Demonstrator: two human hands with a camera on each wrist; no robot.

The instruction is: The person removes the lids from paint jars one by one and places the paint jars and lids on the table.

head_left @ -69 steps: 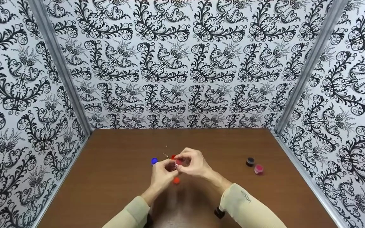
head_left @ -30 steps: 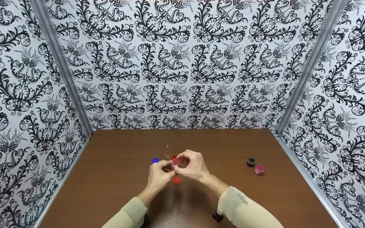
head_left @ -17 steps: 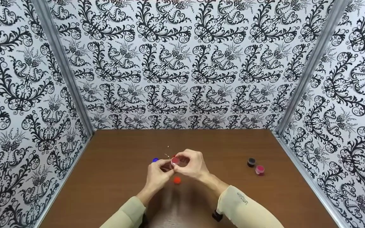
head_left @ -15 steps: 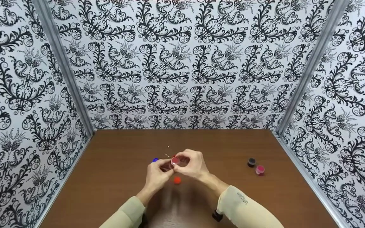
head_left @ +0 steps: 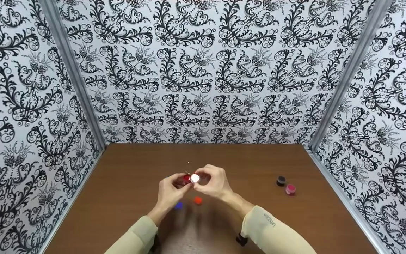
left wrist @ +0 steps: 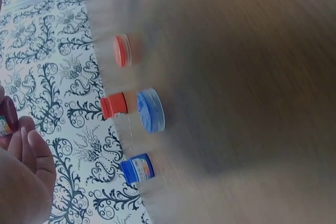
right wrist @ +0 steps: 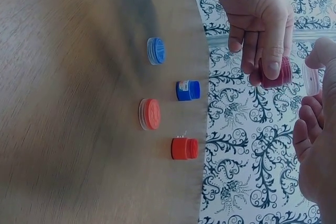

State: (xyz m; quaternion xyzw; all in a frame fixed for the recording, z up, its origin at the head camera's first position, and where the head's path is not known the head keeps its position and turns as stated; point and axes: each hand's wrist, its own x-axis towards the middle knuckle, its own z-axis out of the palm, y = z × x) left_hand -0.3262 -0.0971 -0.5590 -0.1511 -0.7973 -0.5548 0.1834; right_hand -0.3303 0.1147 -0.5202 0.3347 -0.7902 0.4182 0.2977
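Over the middle of the table, my left hand [head_left: 170, 190] grips a small dark red paint jar [right wrist: 275, 73], its fingers and thumb around the body. My right hand [head_left: 214, 182] pinches a clear round lid [right wrist: 311, 80] by its edge, which shines white in the head view. A narrow gap separates lid and jar in the right wrist view. Below the hands lie an orange-red lid [head_left: 197, 200] and a blue lid [head_left: 178, 205]. An open-topped orange-red jar [right wrist: 184, 148] and a blue jar [right wrist: 188, 90] stand beyond them; in the head view the hands cover the blue jar.
A black jar [head_left: 281, 181] and a pink jar [head_left: 290, 189] stand close together on the right of the brown table [head_left: 252, 218]. Patterned walls [head_left: 203, 70] enclose the table at the back and both sides. Tiny light specks lie behind the hands.
The clear lid has come apart from the dark red jar. My left hand has shifted slightly left with the jar, while the right hand stays nearly in place. The blue lid now shows.
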